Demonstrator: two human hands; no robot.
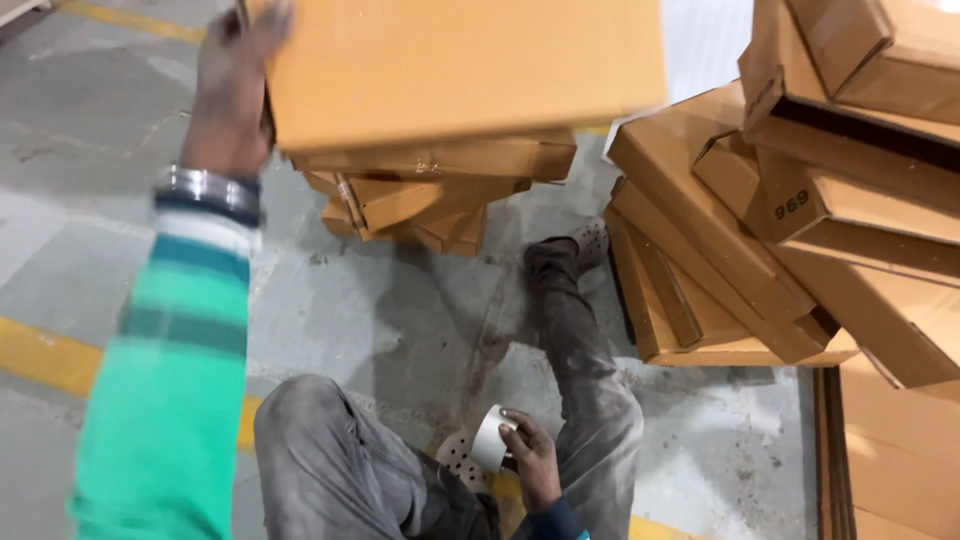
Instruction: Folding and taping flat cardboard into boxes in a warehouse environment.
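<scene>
up at the far edge of the scene, your left hand (232, 85) has its fingers curled round the left side of a flat cardboard box (460, 65), the palm laid against its edge, so the box sits on top of the short stack of boxes (430, 195) on the floor. that grip on one side looks like it steadies the box square over the ones beneath, which lie a little fanned and uneven. the box is smooth, plain brown board, wide and shallow, with crisp corners; motion blur softens its left end and your fingertips. a metal bangle (205, 187) rings your wrist above a green striped sleeve (170, 380).

near you, low between your legs, your right hand (528, 455) pinches a roll of tape (490, 438), fingers wrapped over its pale outer band, likely kept close so it stays ready. it hovers just over a perforated sandal (462, 462). your dusty grey trousers (330, 460) stretch out toward the far shoe (582, 245).

to the right, a bigger heap of the same brown boxes (800, 220) leans in tilted layers, some flaps open. the concrete floor (400, 320) is scuffed and grey, crossed by a yellow painted line (40, 355) on the left.
</scene>
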